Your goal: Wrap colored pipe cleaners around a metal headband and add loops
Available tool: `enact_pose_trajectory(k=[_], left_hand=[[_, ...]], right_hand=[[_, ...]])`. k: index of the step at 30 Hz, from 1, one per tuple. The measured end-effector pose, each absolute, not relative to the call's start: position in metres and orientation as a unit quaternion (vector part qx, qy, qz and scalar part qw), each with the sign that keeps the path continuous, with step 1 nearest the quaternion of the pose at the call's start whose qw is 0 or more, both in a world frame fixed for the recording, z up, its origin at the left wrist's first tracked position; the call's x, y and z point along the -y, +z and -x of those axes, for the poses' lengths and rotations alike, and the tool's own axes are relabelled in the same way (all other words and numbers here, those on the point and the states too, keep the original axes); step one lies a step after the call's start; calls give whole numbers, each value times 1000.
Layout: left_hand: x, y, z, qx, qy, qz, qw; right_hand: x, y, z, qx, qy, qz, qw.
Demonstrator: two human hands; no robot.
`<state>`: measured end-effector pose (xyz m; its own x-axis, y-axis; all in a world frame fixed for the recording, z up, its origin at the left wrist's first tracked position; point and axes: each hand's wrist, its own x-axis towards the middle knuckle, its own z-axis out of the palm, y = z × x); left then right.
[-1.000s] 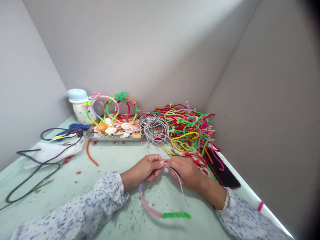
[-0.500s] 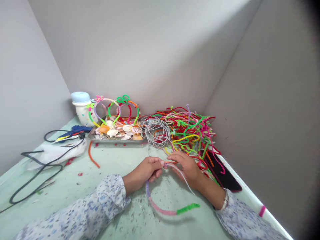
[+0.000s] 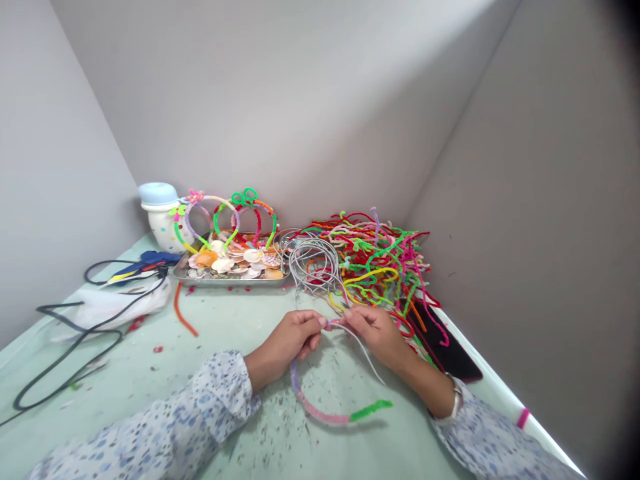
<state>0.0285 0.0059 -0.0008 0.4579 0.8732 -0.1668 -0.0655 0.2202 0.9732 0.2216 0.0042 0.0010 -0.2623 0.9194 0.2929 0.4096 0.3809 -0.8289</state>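
Left hand pinches a fuzzy band between thumb and fingers; band curves below it over the table, purple to pink to a green end. Right hand just beside, thumb and forefinger drawn close; cannot tell what they grip. Bare pale wire trails from the band below the right hand. Beyond: wire coil, pipe cleaner heap, tray of shells.

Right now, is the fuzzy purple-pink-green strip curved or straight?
Curved: the fuzzy strip bends down from the bare left hand, then rightward to its green end.
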Motion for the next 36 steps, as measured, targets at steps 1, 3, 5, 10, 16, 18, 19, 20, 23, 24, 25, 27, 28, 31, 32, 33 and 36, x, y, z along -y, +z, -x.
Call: enact_pose_trajectory(k=[1, 3, 5, 10, 16, 18, 19, 20, 23, 24, 25, 27, 28, 31, 32, 33, 36], left_hand=[[-6, -1, -29, -391, 348, -521, 674], [-5, -2, -29, -393, 352, -523, 669], [-6, -2, -29, -391, 356, -528, 665], [-6, -5, -29, -384, 357, -536, 662], [-6, -5, -29, -380, 357, -538, 663], [-7, -5, -30, -379, 353, -539, 664], [-7, -5, -30, -379, 351, -539, 665], [-7, -5, -30, -381, 349, -538, 666], [-7, -5, -30, -383, 345, -535, 669], [-7, -5, -30, -384, 344, -535, 670], [-7, -6, -30, -385, 342, -534, 670], [-7, -6, -30, -387, 341, -535, 669], [-7, -6, -30, -388, 341, -536, 668], [-7, -4, -30, -391, 341, -537, 666], [-6, -4, -30, -393, 341, -537, 664], [-5, -3, -30, -395, 341, -538, 662], [-4, -1, -31, -406, 338, -544, 652]], right_hand=[[-3, 2, -220, 718, 347, 459, 390], [-1, 4, -218, 706, 392, 461, 368], [0, 7, -215, 695, 421, 464, 353], [1, 10, -211, 648, 479, 482, 344], [2, 7, -210, 599, 536, 460, 376], [2, 5, -209, 584, 551, 452, 388], [2, 4, -209, 580, 555, 449, 392], [2, 4, -209, 578, 557, 447, 395], [2, 3, -208, 584, 544, 454, 396], [2, 3, -208, 588, 536, 460, 394], [2, 3, -208, 592, 528, 466, 392], [2, 4, -208, 602, 515, 474, 384], [2, 5, -207, 605, 511, 476, 382], [3, 6, -207, 613, 507, 474, 378], [4, 7, -207, 616, 506, 471, 378], [4, 7, -207, 619, 504, 468, 378], [5, 8, -206, 626, 490, 474, 377]])
